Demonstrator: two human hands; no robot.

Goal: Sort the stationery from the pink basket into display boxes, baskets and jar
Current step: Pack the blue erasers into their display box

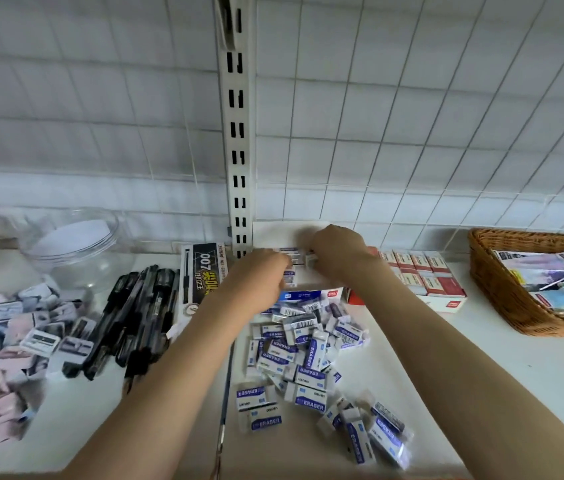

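Reaching toward 12 o'clock, both hands work inside a white cardboard display box [322,282] that stands against the tiled wall on the white table [481,358]. The left hand [261,271] has its fingers curled around a small eraser at the box's left side; blur hides the exact grip. The right hand [337,252] pinches one rectangular eraser [311,260] between curled fingers, just above the rows already packed in the box.

Loose erasers [303,362], white blocks in blue-and-white paper sleeves, some in clear wrap, lie heaped at 6 o'clock of the box, between the forearms. At 9 o'clock, black pens [135,317] lie in a bundle beside a long printed pen carton [200,275]. Further toward 9 o'clock lies a pile of small flat sharpeners [6,341], pink and white. A clear round plastic jar [72,244] stands at 10 o'clock. At 3 o'clock, red-and-white boxes [426,275] fill a tray, and a woven wicker basket [502,289] holds printed cards.

Bare table surface lies at 4 o'clock, between the eraser heap and the basket. A slotted metal upright [237,133] rises behind the left hand.
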